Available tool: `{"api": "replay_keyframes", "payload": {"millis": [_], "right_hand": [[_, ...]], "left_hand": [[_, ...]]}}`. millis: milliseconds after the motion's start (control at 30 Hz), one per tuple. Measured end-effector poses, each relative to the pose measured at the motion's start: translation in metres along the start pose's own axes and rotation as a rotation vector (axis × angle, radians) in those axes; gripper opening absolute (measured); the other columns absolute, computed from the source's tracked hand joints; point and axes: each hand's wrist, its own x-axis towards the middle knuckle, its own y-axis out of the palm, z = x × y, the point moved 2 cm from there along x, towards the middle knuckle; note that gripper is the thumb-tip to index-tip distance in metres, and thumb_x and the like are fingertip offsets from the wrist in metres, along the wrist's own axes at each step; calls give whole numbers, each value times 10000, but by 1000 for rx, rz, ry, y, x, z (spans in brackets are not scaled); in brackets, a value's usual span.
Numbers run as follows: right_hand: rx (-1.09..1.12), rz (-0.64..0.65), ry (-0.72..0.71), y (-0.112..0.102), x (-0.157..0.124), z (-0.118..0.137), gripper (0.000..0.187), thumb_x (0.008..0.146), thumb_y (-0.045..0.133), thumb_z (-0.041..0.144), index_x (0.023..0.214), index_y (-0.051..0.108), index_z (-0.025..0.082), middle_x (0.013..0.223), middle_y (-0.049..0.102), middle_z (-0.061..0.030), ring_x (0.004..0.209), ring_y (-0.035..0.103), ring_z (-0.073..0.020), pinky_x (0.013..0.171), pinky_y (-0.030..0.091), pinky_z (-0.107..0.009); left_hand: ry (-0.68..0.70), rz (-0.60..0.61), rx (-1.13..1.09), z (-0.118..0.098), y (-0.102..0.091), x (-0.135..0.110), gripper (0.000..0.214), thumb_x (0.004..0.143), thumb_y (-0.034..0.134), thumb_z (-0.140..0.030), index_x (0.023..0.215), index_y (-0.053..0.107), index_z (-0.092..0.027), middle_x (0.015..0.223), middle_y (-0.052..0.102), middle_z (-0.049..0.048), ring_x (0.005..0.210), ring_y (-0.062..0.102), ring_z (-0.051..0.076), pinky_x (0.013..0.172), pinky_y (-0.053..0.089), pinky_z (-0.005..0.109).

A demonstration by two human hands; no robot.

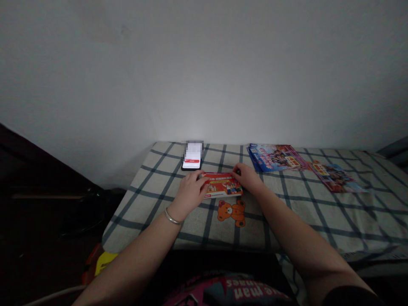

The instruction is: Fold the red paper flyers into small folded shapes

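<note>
A small red printed booklet (221, 187) lies on the checked tablecloth in front of me. Its cover carries white lettering and cartoon figures, and a row of small marks, perhaps a spiral binding, runs along its far edge. My left hand (190, 189) is closed on the booklet's left end, thumb on the cover. At the far right corner my right hand (247, 177) pinches the edge with bent fingers. Fingertips on the far side are partly hidden. Just nearer to me than the booklet is an orange teddy bear picture (234, 213) on the cloth.
Beyond my left hand a lit phone (192, 158) lies by the wall. Colourful leaflets (274, 156) overlap at the back right, with another leaflet (339, 177) beside them. The checked tablecloth (153, 204) covers the table; its rounded left edge drops to a dark floor.
</note>
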Motion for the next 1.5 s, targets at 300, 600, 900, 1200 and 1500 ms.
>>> {"api": "replay_keyframes", "payload": {"millis": [300,600,900,1200,1500], "right_hand": [[347,-46,86,-5,-23,-16,92,780,640,294,773,613,206,729,663,2,671,599,-146,623,452,-264],[595,-177,164,-1,-30,-28,210,717,642,408,757,579,211,697,638,1,653,589,-167,596,462,-287],[651,-266,141,2,-32,-31,235,684,681,431,748,607,218,693,636,-2,636,566,-166,579,444,-289],[694,-278,130,3,-33,-35,221,701,682,429,756,622,223,705,648,0,648,575,-170,602,459,-300],[872,-313,173,2,-33,-34,320,636,735,495,729,586,228,690,634,-4,646,576,-177,594,470,-303]], "left_hand": [[32,89,-9,-8,3,2,430,896,559,-280,1322,511,-241,1308,533,90,1133,511,283,966,432,469],[-61,190,-143,-8,9,41,499,859,607,-291,1326,503,-149,1235,627,125,1106,575,294,969,452,452],[-251,95,-425,0,21,34,198,883,551,-225,1034,679,-210,971,714,29,869,650,187,786,496,307],[-258,52,-664,9,25,31,197,861,590,-254,1044,640,-205,894,707,14,767,653,157,701,490,277],[-165,89,-762,7,26,30,389,827,646,-306,1204,601,-219,1054,684,48,868,641,171,776,511,300]]}}
